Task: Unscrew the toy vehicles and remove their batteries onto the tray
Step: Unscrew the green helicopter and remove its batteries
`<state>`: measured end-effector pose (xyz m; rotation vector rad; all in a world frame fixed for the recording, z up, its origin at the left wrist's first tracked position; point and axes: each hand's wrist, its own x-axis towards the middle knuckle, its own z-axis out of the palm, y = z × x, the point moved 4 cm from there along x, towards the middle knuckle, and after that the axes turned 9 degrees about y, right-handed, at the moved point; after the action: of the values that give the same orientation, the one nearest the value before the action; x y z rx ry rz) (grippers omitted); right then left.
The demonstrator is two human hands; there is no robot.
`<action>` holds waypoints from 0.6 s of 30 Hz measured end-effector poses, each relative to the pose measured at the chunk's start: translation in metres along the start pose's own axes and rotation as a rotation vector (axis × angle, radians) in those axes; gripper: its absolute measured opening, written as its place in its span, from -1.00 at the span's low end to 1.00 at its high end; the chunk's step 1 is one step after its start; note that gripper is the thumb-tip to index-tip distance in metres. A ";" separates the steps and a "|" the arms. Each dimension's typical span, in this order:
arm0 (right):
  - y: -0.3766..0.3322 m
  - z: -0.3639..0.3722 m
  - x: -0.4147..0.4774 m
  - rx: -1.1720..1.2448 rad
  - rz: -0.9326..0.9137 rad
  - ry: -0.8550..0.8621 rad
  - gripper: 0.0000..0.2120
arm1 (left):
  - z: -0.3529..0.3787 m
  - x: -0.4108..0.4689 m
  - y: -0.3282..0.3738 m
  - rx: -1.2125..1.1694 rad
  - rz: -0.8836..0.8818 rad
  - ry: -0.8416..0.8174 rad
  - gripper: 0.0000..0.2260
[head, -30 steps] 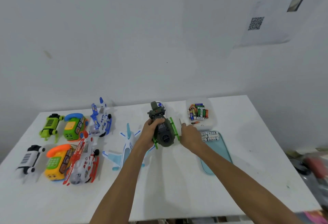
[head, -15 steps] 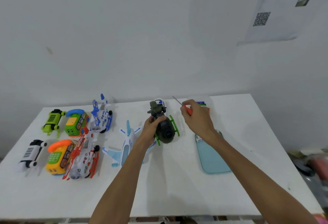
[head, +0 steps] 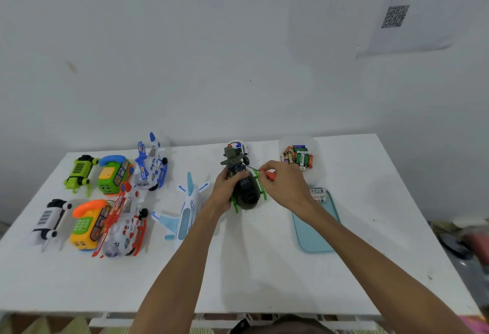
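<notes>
Left hand [head: 225, 188] grips the dark green toy helicopter [head: 244, 188] mid-desk near the far edge; right hand [head: 283, 182] pinches the orange screwdriver [head: 266, 174], tip at its underside. Unscrewing step, I'd say: seat the tip, then turn.

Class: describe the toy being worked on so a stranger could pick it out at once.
On the white table, look near the back edge at centre, between the white-and-blue toy plane and the pale blue tray. The dark olive toy helicopter lies there; it alone is dark-bodied, with bright green skids.
</notes>
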<state>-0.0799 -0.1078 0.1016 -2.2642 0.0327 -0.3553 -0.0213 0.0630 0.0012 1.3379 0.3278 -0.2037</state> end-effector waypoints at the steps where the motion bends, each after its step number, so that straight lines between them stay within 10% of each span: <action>1: 0.001 0.000 0.000 0.010 0.005 -0.001 -0.82 | 0.001 0.000 -0.001 0.004 0.006 -0.002 -0.50; 18: 0.000 -0.003 -0.002 0.036 0.014 -0.011 -0.83 | 0.001 0.005 -0.007 0.025 0.033 0.015 -0.32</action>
<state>-0.0827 -0.1097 0.1032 -2.2287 0.0364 -0.3330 -0.0193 0.0606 -0.0069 1.3694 0.3170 -0.1706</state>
